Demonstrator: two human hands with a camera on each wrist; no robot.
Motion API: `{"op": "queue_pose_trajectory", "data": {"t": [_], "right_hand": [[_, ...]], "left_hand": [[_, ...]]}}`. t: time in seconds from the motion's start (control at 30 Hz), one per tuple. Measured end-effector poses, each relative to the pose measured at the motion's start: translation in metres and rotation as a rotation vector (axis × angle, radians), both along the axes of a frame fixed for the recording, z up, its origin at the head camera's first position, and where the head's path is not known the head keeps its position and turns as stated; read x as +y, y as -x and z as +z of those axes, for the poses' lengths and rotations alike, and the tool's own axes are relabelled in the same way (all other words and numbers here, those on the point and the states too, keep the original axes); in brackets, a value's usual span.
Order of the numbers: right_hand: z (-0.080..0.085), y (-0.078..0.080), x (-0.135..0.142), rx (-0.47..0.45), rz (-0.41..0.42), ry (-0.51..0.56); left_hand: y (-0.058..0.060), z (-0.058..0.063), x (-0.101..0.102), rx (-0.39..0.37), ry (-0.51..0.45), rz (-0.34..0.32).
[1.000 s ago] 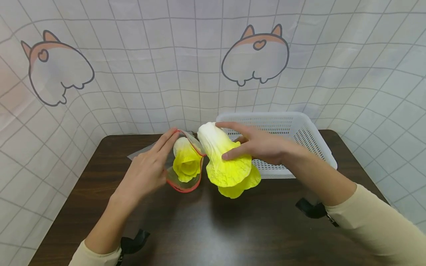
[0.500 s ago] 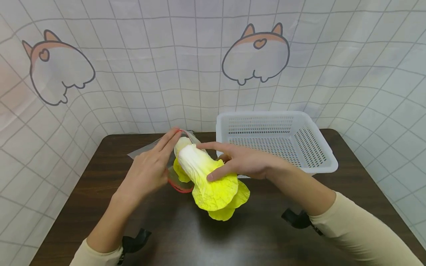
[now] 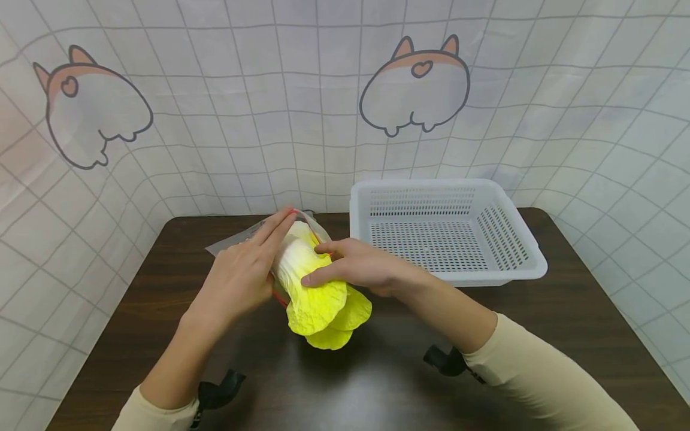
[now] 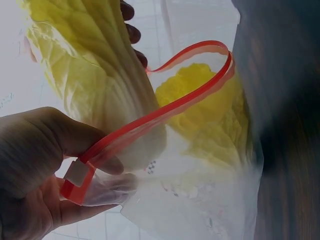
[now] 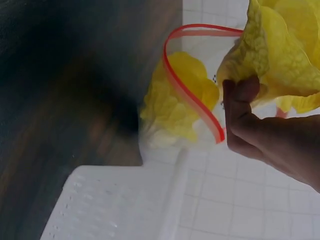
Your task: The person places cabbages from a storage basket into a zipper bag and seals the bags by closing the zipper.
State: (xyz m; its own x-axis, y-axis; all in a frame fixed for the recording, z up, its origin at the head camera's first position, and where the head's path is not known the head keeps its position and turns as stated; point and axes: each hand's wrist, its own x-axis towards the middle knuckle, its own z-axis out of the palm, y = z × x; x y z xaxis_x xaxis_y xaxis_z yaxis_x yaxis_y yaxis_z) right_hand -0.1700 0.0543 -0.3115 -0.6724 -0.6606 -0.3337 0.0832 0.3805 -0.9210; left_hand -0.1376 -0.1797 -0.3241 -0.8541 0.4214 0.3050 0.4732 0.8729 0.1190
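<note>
My left hand (image 3: 239, 275) pinches one end of the red zip edge of a clear zip bag (image 4: 175, 205), at its white slider (image 4: 76, 172). The bag's mouth stands wide, and a yellow napa cabbage (image 4: 212, 127) lies inside. With my right hand (image 3: 358, 266) I grip a second napa cabbage (image 3: 315, 305), thumb on top of its yellow leaves. In the left wrist view, this cabbage's white base (image 4: 142, 145) is within the bag's mouth behind the red edge. Its leafy end sticks out toward the front of the table. The first cabbage is mostly hidden in the head view.
A white perforated plastic basket (image 3: 431, 245) stands on the dark wood table (image 3: 259, 371) at the back right. Behind it hangs a white grid-patterned curtain (image 3: 259, 120) with cartoon animals. Black straps are worn on both wrists.
My right hand has carried the second cabbage leftward from beside the basket, and its base has gone into the bag's mouth. The left hand stays nearly still, holding the bag.
</note>
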Motion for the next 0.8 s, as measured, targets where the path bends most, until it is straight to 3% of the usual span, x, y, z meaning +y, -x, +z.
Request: {"op": "queue_pose_trajectory", "data": {"t": [0.47,0.8], "right_hand": [[-0.014,0.003,-0.012,-0.045,-0.112,0.034],[-0.019,0.003,-0.020,-0.050,-0.143,0.068]], "left_hand": [[-0.002,-0.002,0.001,0.019,0.042,-0.003],[-0.001,-0.005,0.003,0.020,0.034,-0.030]]}}
